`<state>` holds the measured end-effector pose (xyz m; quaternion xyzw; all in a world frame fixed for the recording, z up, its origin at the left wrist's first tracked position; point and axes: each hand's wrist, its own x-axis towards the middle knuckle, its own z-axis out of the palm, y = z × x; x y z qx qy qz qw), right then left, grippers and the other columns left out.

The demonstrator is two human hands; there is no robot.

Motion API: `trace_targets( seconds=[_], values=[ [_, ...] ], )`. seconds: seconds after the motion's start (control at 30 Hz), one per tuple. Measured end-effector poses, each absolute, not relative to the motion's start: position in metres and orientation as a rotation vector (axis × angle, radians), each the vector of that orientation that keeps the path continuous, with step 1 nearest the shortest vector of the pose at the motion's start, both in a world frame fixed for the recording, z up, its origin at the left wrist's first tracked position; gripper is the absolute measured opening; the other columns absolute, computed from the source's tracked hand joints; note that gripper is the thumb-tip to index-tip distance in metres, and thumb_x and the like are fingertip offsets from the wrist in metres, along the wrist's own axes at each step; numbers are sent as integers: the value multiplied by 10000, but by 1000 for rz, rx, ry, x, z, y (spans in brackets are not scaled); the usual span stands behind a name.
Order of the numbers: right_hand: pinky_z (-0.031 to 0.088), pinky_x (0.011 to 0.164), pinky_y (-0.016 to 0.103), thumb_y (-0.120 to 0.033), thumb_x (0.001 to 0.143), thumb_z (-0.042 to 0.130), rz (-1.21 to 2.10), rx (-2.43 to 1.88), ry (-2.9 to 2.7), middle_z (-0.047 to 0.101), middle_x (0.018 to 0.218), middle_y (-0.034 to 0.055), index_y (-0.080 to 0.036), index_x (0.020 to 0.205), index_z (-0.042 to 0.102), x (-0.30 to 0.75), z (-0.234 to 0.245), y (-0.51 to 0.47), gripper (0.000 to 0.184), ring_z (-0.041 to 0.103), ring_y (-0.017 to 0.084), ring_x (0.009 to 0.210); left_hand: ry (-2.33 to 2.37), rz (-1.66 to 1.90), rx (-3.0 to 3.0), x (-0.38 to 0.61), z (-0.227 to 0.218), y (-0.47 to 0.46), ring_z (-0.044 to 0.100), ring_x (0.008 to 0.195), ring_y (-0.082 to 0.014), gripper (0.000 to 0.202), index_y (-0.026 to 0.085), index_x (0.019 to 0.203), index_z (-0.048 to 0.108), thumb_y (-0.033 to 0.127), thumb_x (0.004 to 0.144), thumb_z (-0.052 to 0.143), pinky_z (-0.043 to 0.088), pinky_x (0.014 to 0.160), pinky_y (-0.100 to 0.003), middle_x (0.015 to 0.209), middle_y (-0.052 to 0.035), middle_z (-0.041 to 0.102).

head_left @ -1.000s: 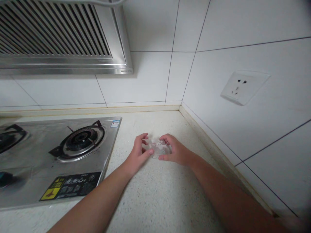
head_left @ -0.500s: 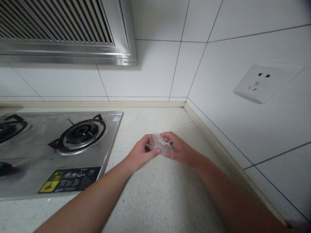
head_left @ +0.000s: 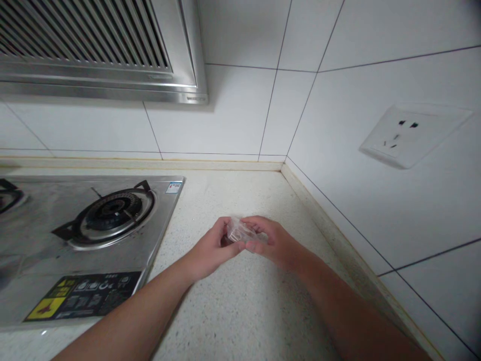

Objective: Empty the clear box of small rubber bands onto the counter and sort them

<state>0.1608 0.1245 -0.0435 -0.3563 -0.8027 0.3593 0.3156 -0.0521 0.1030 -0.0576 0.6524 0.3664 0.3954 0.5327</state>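
Observation:
Both my hands meet over the speckled countertop (head_left: 240, 306) near the wall corner. Between them is a small clear plastic packet (head_left: 237, 231) with something small and dark inside; what it holds is too small to tell. My left hand (head_left: 210, 248) pinches the packet's left side with thumb and fingers. My right hand (head_left: 268, 240) grips its right side, fingers curled over the top. The packet is tilted and sits just above or on the counter; I cannot tell which.
A steel gas hob (head_left: 75, 245) with a black burner (head_left: 108, 213) lies to the left. A range hood (head_left: 97, 50) hangs above it. White tiled walls enclose the corner, with a power socket (head_left: 408, 135) on the right wall.
My hands have drawn closer together around the packet, and the packet has turned and tilted up. The view has shifted slightly right and down.

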Motion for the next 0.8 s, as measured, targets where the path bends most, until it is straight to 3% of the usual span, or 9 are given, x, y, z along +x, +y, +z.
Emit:
trace_targets(
  seconds=[0.47, 0.8],
  values=[
    [459, 804, 343, -404, 850, 660, 728, -809, -2302, 635, 1073, 84, -192, 1260, 552, 160, -34, 121, 474, 584, 205, 927, 767, 915, 1567, -57, -60, 101, 523, 964, -208, 482, 165, 1164, 433, 444, 863, 686, 406, 826, -339, 1049, -66, 555],
    [439, 798, 366, -411, 916, 548, 756, -752, -2362, 580, 1036, 77, -211, 1300, 515, 159, -30, 118, 435, 536, 218, 918, 773, 886, 1607, -59, -58, 98, 484, 934, -193, 430, 172, 1145, 422, 445, 896, 642, 396, 814, -330, 1017, -48, 513]
  ],
)
